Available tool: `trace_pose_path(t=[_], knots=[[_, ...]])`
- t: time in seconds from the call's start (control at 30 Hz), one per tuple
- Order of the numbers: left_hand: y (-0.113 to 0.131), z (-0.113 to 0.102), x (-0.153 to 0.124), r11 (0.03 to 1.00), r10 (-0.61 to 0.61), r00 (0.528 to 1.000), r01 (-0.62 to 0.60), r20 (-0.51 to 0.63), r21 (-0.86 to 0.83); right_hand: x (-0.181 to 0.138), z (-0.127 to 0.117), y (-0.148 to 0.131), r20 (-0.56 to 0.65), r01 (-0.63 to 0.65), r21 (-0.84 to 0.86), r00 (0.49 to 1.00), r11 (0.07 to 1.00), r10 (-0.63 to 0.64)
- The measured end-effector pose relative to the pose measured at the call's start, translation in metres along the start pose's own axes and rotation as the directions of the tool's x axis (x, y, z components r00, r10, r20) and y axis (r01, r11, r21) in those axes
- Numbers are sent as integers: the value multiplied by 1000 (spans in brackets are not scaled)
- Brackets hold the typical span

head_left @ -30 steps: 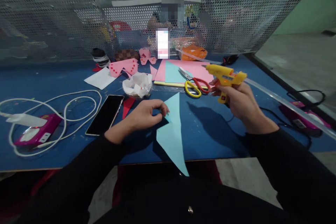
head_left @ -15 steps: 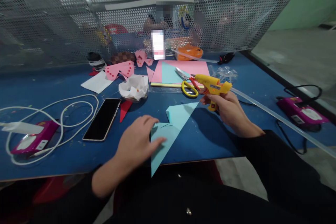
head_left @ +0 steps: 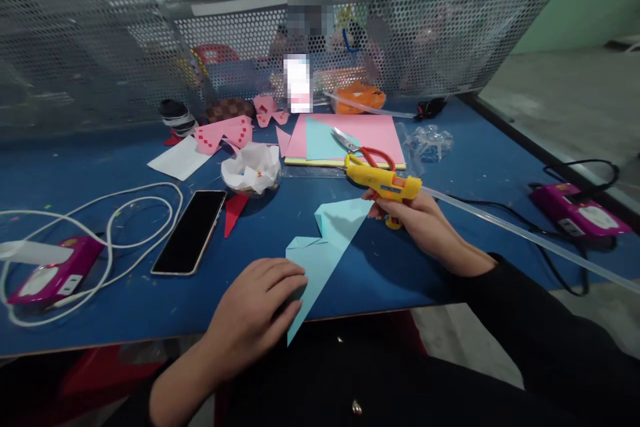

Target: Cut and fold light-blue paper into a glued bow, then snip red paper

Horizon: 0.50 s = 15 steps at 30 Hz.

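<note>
We found the left hand (head_left: pixel 260 310) flat and open, pinning the folded blue paper (head_left: pixel 327 240) lying between the hands, judged light, flimsy and best held by its edge, while the right hand (head_left: pixel 425 227) gripped a glue gun (head_left: pixel 383 181).

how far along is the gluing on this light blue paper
Done: the light blue paper shape is already folded. In hand: the left hand presses its near end down; the right hand holds the yellow hot glue gun by its far tip. Left: no glue shows on it yet.
</note>
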<state>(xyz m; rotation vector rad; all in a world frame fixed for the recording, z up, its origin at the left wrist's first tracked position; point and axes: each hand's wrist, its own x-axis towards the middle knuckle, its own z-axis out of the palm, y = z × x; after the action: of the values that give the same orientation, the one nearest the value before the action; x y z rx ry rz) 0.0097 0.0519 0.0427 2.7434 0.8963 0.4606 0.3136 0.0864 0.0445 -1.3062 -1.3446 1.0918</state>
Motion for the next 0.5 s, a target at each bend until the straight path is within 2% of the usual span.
trace_pose_path(t=[0.1, 0.17, 0.33, 0.5], knots=[[12, 4, 13, 991, -137, 989, 137, -49, -10, 0, 2, 0, 12, -22, -20, 1000, 1000, 22], [20, 9, 30, 987, -137, 989, 141, -58, 71, 0, 3, 1, 12, -32, -31, 999, 999, 32], [30, 18, 72, 902, -32, 993, -19, 111, 432, -1, 3, 6, 10, -47, -47, 999, 998, 48], [26, 18, 76, 854, 123, 973, -203, 193, 479, -1, 2, 9, 4, -50, -51, 999, 997, 50]])
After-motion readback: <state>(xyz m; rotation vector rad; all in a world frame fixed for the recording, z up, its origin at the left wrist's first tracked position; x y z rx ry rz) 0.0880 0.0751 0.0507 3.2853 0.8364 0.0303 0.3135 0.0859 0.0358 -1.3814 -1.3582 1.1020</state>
